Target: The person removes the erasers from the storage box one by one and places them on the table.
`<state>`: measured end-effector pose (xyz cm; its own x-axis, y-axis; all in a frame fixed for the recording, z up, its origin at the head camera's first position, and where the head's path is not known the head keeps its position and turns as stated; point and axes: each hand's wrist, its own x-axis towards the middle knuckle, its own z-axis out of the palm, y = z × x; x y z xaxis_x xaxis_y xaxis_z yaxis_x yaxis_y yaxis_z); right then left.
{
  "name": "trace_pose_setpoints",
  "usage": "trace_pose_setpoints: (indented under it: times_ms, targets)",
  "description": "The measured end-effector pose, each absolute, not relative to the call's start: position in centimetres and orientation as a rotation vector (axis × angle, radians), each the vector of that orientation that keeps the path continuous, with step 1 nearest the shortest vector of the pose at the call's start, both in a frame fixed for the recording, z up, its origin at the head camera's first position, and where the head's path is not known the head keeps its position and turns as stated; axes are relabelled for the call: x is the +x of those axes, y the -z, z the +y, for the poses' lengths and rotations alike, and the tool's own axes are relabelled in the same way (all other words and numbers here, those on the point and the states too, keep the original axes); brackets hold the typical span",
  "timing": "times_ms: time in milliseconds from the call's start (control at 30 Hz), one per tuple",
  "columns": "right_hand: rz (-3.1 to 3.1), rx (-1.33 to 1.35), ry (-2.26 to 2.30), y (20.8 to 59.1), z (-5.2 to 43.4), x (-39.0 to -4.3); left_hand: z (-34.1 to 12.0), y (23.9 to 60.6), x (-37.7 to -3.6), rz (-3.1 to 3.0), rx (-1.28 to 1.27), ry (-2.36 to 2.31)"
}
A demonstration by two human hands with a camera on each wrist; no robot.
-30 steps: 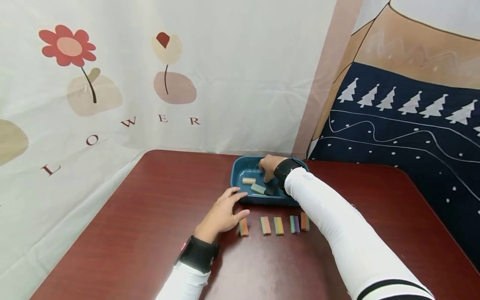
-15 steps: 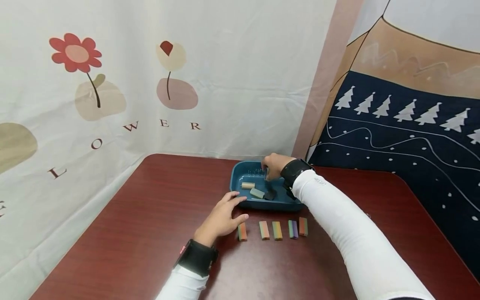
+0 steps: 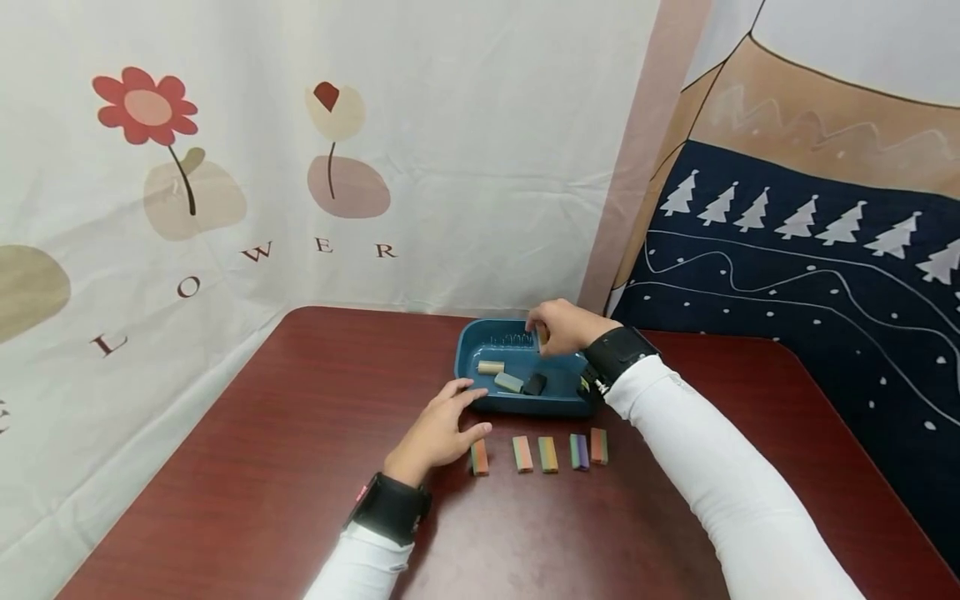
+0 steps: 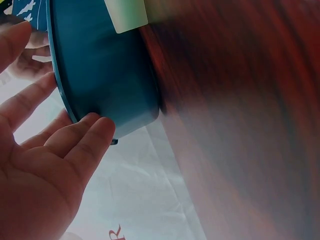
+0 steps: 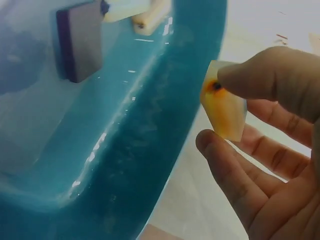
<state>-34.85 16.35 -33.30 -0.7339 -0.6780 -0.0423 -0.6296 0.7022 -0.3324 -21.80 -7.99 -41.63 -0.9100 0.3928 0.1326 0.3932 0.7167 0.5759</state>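
A blue plastic tub [image 3: 525, 406] stands near the table's far edge. Above its back part, my right hand [image 3: 566, 325] pinches a small block [image 5: 225, 112] between thumb and fingers; it looks pale yellow and orange with a dark spot in the right wrist view. Inside the tub lie a cream block [image 3: 491, 367], a pale grey-green block [image 3: 509, 382] and a dark block [image 3: 535, 384]. My left hand [image 3: 435, 429] has its fingers spread at the tub's near left corner. In the left wrist view its fingertips [image 4: 104, 127] touch the tub's outer wall, holding nothing.
Several two-tone bars, among them a pink-and-green one [image 3: 522, 454] and a purple-and-green one [image 3: 579, 452], lie in a row before the tub. The leftmost orange bar [image 3: 480, 458] is beside my left thumb. Printed cloth [image 3: 465, 167] hangs behind the dark red table [image 3: 300, 400].
My right hand has risen out of the tub and shifted slightly right, bringing up the small block. My left hand stays at the tub's near left corner.
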Motion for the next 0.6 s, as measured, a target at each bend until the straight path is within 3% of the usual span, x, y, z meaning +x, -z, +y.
trace_pose_setpoints:
  times_ms: [600]
  targets:
    - [2.953,-0.936,0.816,35.0,21.2,-28.5,-7.8,41.5,-21.9,-2.917,-0.641,0.958]
